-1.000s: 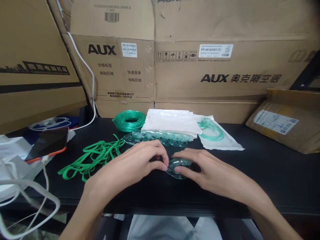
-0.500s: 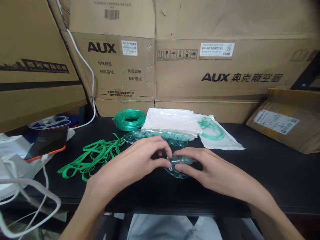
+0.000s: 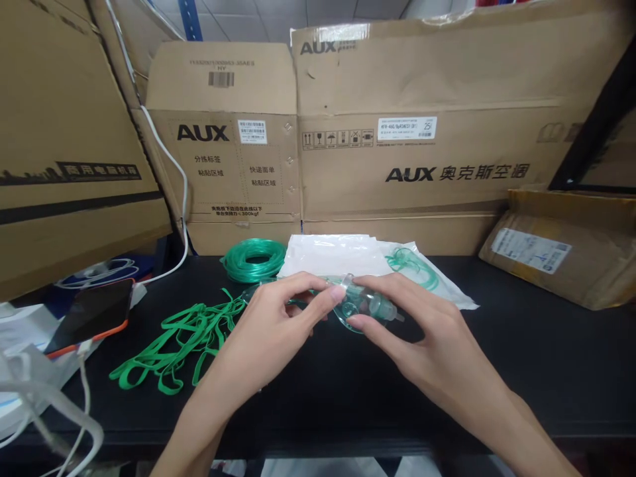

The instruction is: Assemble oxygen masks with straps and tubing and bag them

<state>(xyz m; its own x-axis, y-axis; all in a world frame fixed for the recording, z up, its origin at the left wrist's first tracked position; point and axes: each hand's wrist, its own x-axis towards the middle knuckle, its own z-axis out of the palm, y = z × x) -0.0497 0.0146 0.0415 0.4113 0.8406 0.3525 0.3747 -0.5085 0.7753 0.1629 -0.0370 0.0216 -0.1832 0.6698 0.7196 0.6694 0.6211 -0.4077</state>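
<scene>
A clear, green-tinted oxygen mask (image 3: 350, 309) is held up between my two hands over the black table. My right hand (image 3: 415, 315) grips it from the right, thumb low on the body and fingers over the top; its connector points right. My left hand (image 3: 291, 306) is closed at the mask's left edge, thumb and index finger pinching beside a small pale strip (image 3: 348, 281). The left fingertips are partly hidden. Behind my hands, a row of similar clear masks (image 3: 256, 289) is mostly covered.
Green elastic straps (image 3: 199, 331) lie tangled at left. Behind are a green tubing coil (image 3: 256, 260), white bags (image 3: 332, 252) and a bag with green tubing (image 3: 447, 285). A phone (image 3: 92, 315) and white cables sit far left. Cardboard boxes (image 3: 238, 172) line the back; a taped parcel (image 3: 561, 248) stands right.
The mask has been lifted and tilted, its connector now turned toward the lower right. My left thumb and finger have shifted up along its edge. The camera view has tipped upward.
</scene>
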